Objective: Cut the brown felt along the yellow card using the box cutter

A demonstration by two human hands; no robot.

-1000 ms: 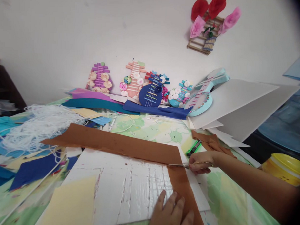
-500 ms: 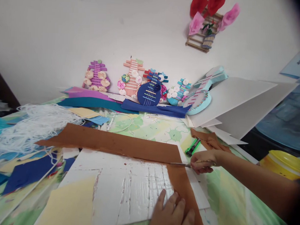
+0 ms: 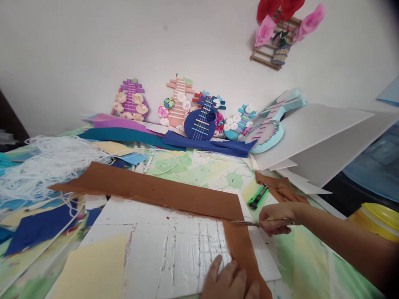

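Note:
My right hand point(image 3: 274, 219) grips a pair of scissors point(image 3: 244, 223), its fingers closed at the handles. The blades point left, over the corner where the brown sheet point(image 3: 165, 193) runs across the top of a white board point(image 3: 146, 256) and down its right side. At the bottom, my left hand point(image 3: 230, 285) lies with fingers spread, pressing on the board and the brown strip. Shiny clear streaks and dark lines cover part of the board. A pale yellow sheet point(image 3: 95, 266) lies over its left portion.
A green utility knife point(image 3: 258, 196) and brown scraps point(image 3: 280, 186) lie beyond my right hand. White cord point(image 3: 51, 170) and blue sheets point(image 3: 41, 227) pile up at left. Decorated paper instruments point(image 3: 200, 123) lean on the wall. A yellow tub point(image 3: 382, 219) stands at right.
The whole view has shifted slightly. My right hand and the scissors have moved a little right and down; my left hand stays on the board.

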